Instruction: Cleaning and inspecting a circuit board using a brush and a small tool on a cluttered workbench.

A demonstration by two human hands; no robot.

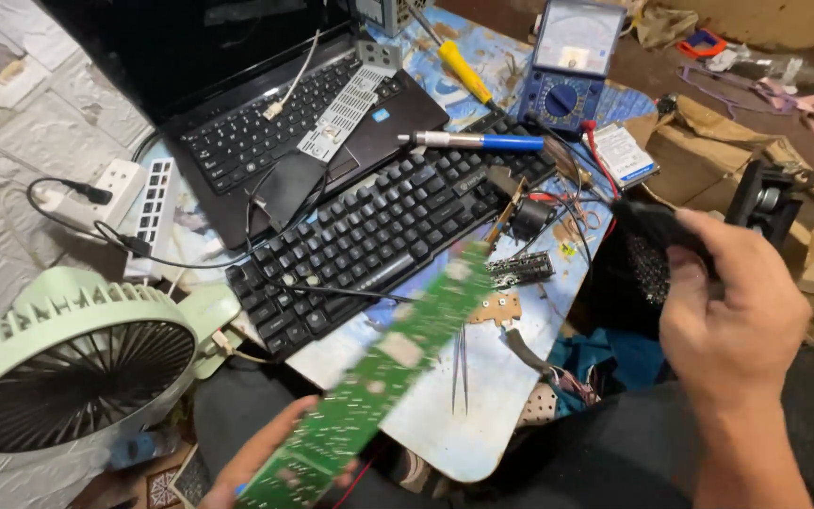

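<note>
Board [383, 377], long and green, pinched at its near end by left hand [261, 462], slanting over counter [482, 415] edge. Right hand [732, 320] clamped around black brush [661, 226]. Best steadied flat before brushing, clear of tweezers [461, 368].

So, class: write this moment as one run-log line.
left hand: holds long green circuit board, blurred | right hand: grips black tool | below: black keyboard, tweezers | left: green fan
</note>
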